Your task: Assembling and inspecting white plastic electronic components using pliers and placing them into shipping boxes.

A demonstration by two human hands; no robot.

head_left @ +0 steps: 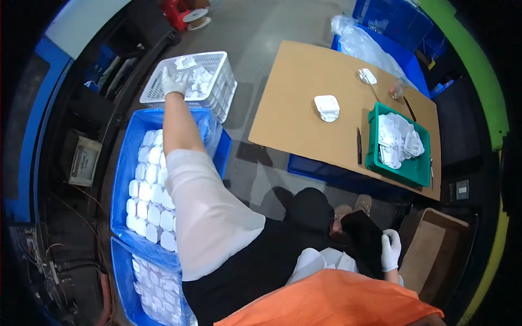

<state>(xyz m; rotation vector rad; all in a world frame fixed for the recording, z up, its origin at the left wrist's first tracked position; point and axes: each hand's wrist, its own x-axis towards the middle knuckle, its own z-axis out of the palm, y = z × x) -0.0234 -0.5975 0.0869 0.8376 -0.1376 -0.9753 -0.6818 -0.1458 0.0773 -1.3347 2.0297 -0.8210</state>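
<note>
My left hand, in a white glove, reaches over the white plastic crate at the far left. Its thumb and fingers are apart, and I see nothing held in them. Small white plastic parts lie in the crate beside the fingers. My right hand, also gloved in white, hangs low at the right beside my dark-clothed leg. Its fingers look loosely curled, with no object visible in them; part of the palm side is hidden.
Blue bins with stacked white pieces stand along my left. A cardboard-topped table carries a green tray of white parts, a white part and a black pen-like tool. An open carton stands right.
</note>
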